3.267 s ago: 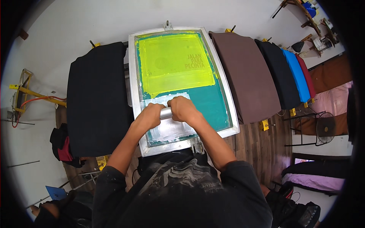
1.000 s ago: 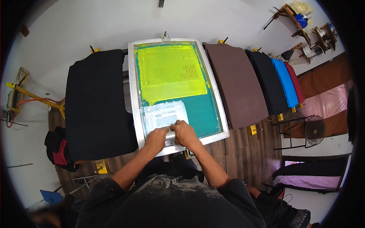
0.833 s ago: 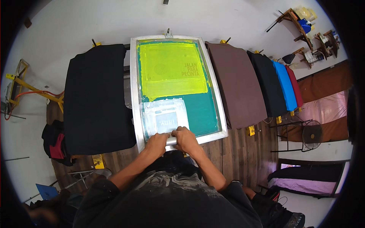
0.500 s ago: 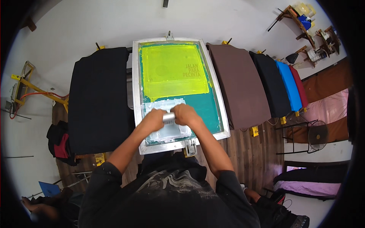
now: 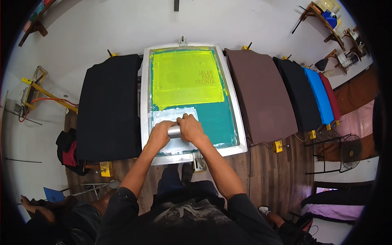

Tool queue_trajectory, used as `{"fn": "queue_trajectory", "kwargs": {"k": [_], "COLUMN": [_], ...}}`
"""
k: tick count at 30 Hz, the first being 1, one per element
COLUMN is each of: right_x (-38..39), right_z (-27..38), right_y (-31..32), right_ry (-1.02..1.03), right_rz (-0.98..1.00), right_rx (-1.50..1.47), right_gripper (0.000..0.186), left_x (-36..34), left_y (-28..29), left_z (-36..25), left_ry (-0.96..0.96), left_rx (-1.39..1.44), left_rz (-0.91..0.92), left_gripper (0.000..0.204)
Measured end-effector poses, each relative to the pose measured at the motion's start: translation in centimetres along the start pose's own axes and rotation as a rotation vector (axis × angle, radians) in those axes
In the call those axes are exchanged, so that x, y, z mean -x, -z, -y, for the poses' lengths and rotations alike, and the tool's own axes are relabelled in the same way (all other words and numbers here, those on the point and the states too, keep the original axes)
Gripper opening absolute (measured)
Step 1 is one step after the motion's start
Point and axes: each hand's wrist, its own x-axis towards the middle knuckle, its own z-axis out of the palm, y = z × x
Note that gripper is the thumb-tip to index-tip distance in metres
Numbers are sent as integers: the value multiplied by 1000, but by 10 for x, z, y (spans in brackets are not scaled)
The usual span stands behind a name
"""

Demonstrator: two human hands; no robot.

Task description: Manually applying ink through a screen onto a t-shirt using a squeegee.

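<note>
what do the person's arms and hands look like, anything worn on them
Both forearms come up from the lower edge and are bare from the short sleeves down. The sleeves belong to a dark, nearly black t-shirt with a pale, worn-looking print on the chest. The left hand and right hand wear no gloves. No watch, ring or wristband shows, though the view is too small to rule out something slim.

- Our left hand (image 5: 160, 134) and right hand (image 5: 191, 128): bare, no gloves, forearms uncovered.
- Our T-shirt (image 5: 183, 222): black, short sleeves, pale graphic print on the chest.
- Our trousers (image 5: 169, 185): dark.
</note>
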Motion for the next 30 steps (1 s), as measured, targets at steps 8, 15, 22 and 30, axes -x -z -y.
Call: {"fn": "queue_trajectory", "kwargs": {"k": [8, 15, 22, 30], "right_x": [38, 85, 34, -26], "right_z": [9, 21, 21, -6], "right_y": [-21, -30, 15, 11], "right_ry": [-3, -47, -36, -88], "right_rz": [-119, -101, -11, 128], "right_rx": [-14, -26, 66, 75], "right_gripper": [31, 38, 24, 34], "left_x": [35, 76, 20, -34], "left_y": [-7, -14, 18, 11], "left_z": [-14, -24, -13, 16], "left_ry": [38, 80, 22, 24], "left_rx": [-2, 63, 12, -41], "left_rz": [5, 106, 126, 198], "left_gripper": [55, 57, 34, 36]}}
